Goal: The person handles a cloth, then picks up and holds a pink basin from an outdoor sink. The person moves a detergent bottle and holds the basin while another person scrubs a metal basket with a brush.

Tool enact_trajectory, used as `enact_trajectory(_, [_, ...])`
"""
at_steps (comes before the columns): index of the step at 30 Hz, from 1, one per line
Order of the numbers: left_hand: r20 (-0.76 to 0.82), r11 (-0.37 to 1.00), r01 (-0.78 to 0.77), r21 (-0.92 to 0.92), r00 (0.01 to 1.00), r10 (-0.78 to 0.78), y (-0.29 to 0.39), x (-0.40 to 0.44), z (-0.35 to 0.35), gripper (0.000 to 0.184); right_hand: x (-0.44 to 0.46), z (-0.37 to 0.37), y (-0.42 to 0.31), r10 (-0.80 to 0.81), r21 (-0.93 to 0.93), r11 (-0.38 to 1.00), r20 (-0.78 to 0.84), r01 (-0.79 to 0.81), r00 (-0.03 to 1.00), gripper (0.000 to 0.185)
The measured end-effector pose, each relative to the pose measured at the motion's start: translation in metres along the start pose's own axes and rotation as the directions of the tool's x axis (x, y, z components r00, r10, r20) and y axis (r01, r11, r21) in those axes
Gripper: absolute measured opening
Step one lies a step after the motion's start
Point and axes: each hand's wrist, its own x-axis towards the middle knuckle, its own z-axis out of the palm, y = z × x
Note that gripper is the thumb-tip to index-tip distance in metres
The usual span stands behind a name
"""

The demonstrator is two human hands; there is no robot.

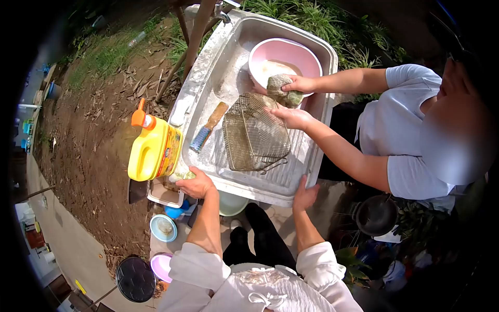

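Observation:
My left hand is at the sink's near left corner, its fingers closed around a pale green scrubbing cloth. At the near right corner, my right hand lies against the rim of the metal sink with its fingers stretched out. A co-worker's two hands are over the basin. One hand presses a greenish-grey scrubbing cloth; the other steadies a wire mesh basket. A scrub brush with a wooden handle and blue bristles lies in the basin, left of the basket.
A pink basin with cloudy water stands in the sink's far end. Left of the sink is a yellow detergent jug with an orange pump. A wooden post and a tap are at the far left corner. Below are a blue bowl and a black pan.

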Motion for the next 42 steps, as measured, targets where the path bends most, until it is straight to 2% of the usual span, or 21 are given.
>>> enact_trajectory(5, [0.004, 0.999, 0.011, -0.033, 1.0, -0.011, 0.008, -0.005, -0.012, 0.052, 0.002, 0.004, 0.003, 0.036, -0.1, 0.994, 0.01, -0.035, 0.999, 0.059])
enact_trajectory(12, [-0.018, 1.0, 0.008, -0.03, 1.0, -0.009, 0.001, -0.005, -0.004, 0.051, 0.008, 0.011, 0.019, 0.012, -0.087, 0.996, 0.02, -0.01, 1.0, 0.062])
enact_trajectory(14, [-0.032, 1.0, -0.004, -0.031, 0.999, 0.003, 0.001, -0.003, -0.003, 0.051, 0.008, 0.015, 0.021, -0.019, -0.103, 0.995, -0.026, 0.016, 0.999, 0.064])
enact_trajectory(18, [-0.048, 0.999, -0.018, -0.028, 0.999, 0.017, 0.002, -0.005, -0.003, 0.049, 0.009, 0.008, 0.013, 0.028, -0.108, 0.994, 0.043, -0.023, 0.999, 0.066])
enact_trajectory(20, [-0.055, 1.0, 0.013, -0.028, 0.998, -0.014, 0.005, -0.007, -0.006, 0.048, 0.006, 0.007, 0.009, -0.012, -0.073, 0.997, 0.007, 0.013, 1.0, 0.076])
enact_trajectory(22, [0.039, 0.997, 0.068, -0.028, 0.997, -0.067, 0.01, -0.004, -0.012, 0.049, 0.015, 0.013, 0.011, -0.021, -0.103, 0.994, 0.013, 0.022, 1.0, 0.072])
enact_trajectory(25, [-0.031, 0.992, 0.074, -0.107, 0.997, -0.077, 0.037, 0.006, -0.024, 0.046, 0.038, 0.007, 0.008, -0.01, -0.212, 0.977, 0.028, 0.015, 1.0, 0.067])
enact_trajectory(26, [-0.061, 0.991, 0.065, -0.118, 0.995, -0.073, 0.041, 0.015, -0.027, 0.046, 0.026, 0.0, -0.014, 0.015, -0.109, 0.994, 0.104, -0.004, 0.994, 0.065])
enact_trajectory(27, [-0.043, 0.991, 0.08, -0.103, 0.995, -0.085, 0.04, 0.023, -0.034, 0.044, 0.014, -0.021, 0.009, -0.064, -0.066, 0.995, 0.186, 0.078, 0.98, 0.065])
enact_trajectory(29, [0.001, 0.989, 0.102, -0.102, 0.995, -0.103, 0.027, 0.043, -0.034, 0.043, 0.002, 0.036, 0.018, -0.163, 0.014, 0.986, 0.277, 0.165, 0.947, 0.064])
enact_trajectory(31, [-0.051, 0.993, 0.085, -0.083, 0.995, -0.089, -0.009, 0.034, -0.011, 0.042, -0.016, 0.06, -0.006, -0.193, 0.032, 0.981, 0.305, 0.193, 0.933, 0.064])
enact_trajectory(33, [-0.076, 0.995, 0.077, -0.069, 0.994, -0.082, -0.014, 0.02, -0.005, 0.042, -0.03, 0.071, -0.034, -0.225, 0.034, 0.973, 0.312, 0.226, 0.923, 0.064])
enact_trajectory(35, [-0.037, 0.985, 0.089, -0.151, 0.995, -0.095, -0.009, 0.017, -0.006, 0.042, -0.037, 0.073, -0.05, -0.252, 0.039, 0.966, 0.335, 0.254, 0.908, 0.063])
enact_trajectory(36, [0.005, 0.987, 0.109, -0.121, 0.994, -0.109, -0.008, 0.016, -0.009, 0.043, -0.04, 0.075, -0.053, -0.261, 0.04, 0.964, 0.348, 0.264, 0.9, 0.063])
enact_trajectory(42, [-0.023, 0.988, 0.105, -0.114, 0.994, -0.108, 0.0, 0.012, -0.014, 0.045, -0.055, 0.084, -0.072, -0.3, 0.07, 0.952, 0.408, 0.297, 0.862, 0.062])
